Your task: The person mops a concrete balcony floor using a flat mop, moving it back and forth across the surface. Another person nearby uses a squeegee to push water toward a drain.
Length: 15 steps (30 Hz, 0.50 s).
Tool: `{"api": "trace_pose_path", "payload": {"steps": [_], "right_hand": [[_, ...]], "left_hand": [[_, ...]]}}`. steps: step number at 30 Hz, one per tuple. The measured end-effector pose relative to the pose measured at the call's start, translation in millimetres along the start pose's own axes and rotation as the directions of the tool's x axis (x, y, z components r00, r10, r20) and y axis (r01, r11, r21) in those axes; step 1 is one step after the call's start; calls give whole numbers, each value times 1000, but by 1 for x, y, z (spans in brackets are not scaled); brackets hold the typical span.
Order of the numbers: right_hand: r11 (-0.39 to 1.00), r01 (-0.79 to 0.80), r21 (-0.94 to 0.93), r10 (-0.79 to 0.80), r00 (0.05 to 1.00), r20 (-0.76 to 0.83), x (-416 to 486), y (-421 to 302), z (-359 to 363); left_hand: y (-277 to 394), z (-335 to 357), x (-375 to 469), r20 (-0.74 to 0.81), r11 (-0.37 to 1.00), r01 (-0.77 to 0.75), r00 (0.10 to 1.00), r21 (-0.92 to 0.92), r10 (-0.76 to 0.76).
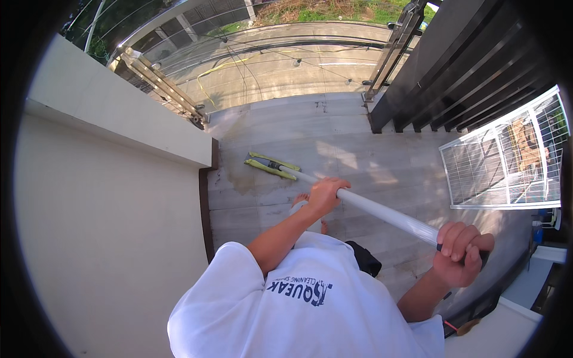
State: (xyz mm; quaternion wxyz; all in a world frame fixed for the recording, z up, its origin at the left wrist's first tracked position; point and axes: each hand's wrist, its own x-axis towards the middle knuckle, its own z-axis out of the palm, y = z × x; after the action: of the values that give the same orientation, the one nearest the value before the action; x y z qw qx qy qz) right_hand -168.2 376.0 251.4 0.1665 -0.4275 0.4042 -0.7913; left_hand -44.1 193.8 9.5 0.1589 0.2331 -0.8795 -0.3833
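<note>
A flat mop's pale metal pole (389,214) slants across in front of my body. My left hand (326,195) wraps around the pole partway down. Around the dark grip at its upper end, my right hand (464,253) is closed. At the lower end, the flat mop head (272,165), edged with yellow-green cloth, rests on the grey tiled floor (309,129). A brownish damp-looking stain (241,181) spreads over the tiles beside the mop head.
A cream wall (107,188) with dark brown baseboard stands at left. At right are a black slatted gate (447,76) and a white wire cage (497,165). Beyond the tiles, wires and hanging bulbs cross before a concrete road (286,76). A white cabinet-like piece (497,331) stands lower right.
</note>
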Motion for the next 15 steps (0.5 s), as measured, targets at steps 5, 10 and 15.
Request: {"api": "trace_pose_path", "payload": {"steps": [5,10,15], "right_hand": [[948,247,-202,-250,968,13,-16,-69,-23],[947,252,-198,-249,968,40,-24,-84,-25],[890,316,-328,-313,948,62,-13,-62,-32]], "left_hand": [[66,11,18,64,988,-146,987,-55,149],[86,33,46,151,973,-220,962,-65,227],[83,48,88,202,973,-213,953,-91,227]]}}
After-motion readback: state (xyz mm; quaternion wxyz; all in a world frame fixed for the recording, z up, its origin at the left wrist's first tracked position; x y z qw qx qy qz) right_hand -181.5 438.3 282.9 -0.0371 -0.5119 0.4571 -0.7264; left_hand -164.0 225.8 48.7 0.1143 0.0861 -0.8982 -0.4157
